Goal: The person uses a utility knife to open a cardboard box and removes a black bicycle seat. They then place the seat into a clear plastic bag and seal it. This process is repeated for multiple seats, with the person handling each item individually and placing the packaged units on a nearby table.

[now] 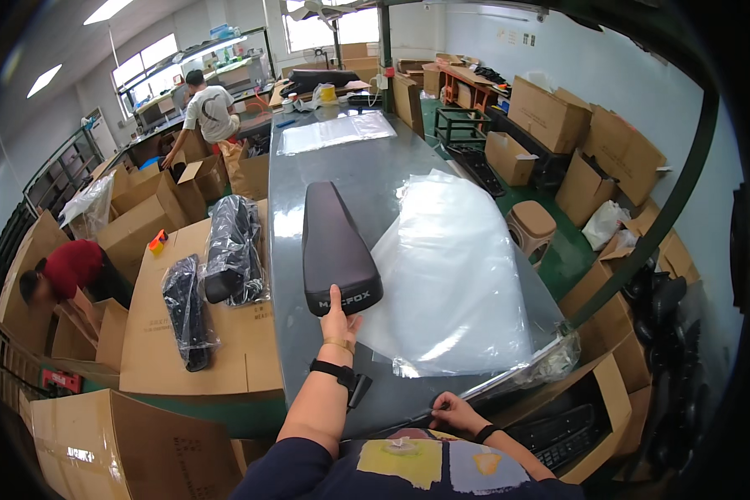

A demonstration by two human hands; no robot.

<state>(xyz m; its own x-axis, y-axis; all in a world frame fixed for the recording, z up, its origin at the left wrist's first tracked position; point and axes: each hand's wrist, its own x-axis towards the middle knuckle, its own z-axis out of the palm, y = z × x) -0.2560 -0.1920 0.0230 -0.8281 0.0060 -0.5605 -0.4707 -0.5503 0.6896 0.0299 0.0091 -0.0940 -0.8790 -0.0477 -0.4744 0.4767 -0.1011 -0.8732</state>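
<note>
My left hand (337,320) grips the near end of a long dark brown padded seat (335,246), with one finger pressed up against its end face. The seat lies lengthwise on the grey metal table (308,367), its narrower end pointing away from me. A stack of transparent plastic bags (458,275) lies just right of it, partly under or beside the seat's edge. At the table's near edge, my right hand (453,415) has its fingers curled closed; whether anything is in them is hidden.
Two plastic-wrapped seats (233,250) and an orange tape dispenser (157,242) lie on a large cardboard box (171,333) at left. More plastic sheets (337,133) lie at the table's far end. Two other people (79,271) work among boxes. A stool (531,223) stands right.
</note>
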